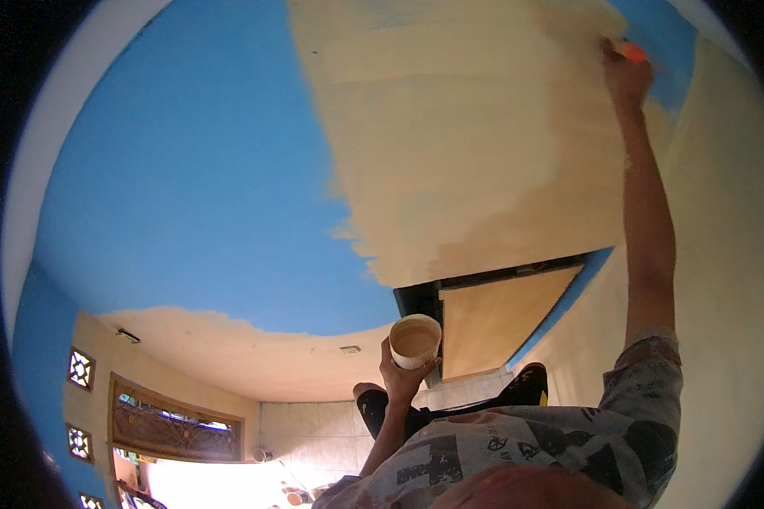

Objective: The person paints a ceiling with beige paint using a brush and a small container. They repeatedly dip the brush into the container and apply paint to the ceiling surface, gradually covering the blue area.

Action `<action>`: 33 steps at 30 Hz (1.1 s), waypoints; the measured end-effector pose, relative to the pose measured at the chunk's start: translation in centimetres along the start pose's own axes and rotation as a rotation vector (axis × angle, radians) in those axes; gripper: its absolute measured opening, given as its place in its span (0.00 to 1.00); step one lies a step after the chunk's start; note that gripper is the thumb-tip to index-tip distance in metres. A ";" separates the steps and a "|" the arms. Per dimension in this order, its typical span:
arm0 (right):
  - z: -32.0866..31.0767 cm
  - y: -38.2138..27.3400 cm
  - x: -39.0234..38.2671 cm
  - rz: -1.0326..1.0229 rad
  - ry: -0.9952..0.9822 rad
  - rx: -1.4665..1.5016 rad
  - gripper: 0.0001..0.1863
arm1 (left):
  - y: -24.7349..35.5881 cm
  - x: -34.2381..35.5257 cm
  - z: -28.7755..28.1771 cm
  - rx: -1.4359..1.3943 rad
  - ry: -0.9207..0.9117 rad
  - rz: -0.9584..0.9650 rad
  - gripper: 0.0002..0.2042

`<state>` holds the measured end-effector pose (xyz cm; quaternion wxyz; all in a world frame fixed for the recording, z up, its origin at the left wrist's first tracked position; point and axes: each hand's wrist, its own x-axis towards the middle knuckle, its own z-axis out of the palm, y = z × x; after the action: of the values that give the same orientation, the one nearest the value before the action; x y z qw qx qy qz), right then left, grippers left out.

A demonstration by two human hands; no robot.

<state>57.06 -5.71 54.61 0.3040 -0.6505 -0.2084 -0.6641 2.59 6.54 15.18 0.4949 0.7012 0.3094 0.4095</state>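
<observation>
High at the right, my right hand is closed around a paintbrush with an orange handle; its bristles are hard to make out. It is raised against the wall, where beige paint meets a leftover blue patch beside the corner. A darker, wet-looking beige band runs down from near that hand. Lower, at the middle, my left hand grips a round white tub from below and the side. Beige paint shows inside it.
Below the painted wall is a light wooden panel with a dark frame, close to my legs. A large blue wall area lies left. Farther off are a wall switch, a grilled window, vent blocks and a tiled floor.
</observation>
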 end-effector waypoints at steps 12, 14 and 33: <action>-5.2 -42.0 -2.0 0.043 0.046 1.129 0.08 | -2.7 -0.9 -3.9 -0.079 0.199 -0.011 0.39; -3.9 -40.2 -3.3 0.003 -0.118 1.081 0.13 | -3.3 -0.5 -3.8 -0.114 0.170 -0.009 0.39; -2.6 -6.4 -6.7 -0.006 0.096 0.137 0.09 | -3.2 -0.8 -1.8 0.049 0.145 -0.098 0.41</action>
<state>50.68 -1.91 48.59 0.3553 -0.5950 -0.2405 -0.6797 0.54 7.73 12.24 0.4733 0.6657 0.3883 0.4265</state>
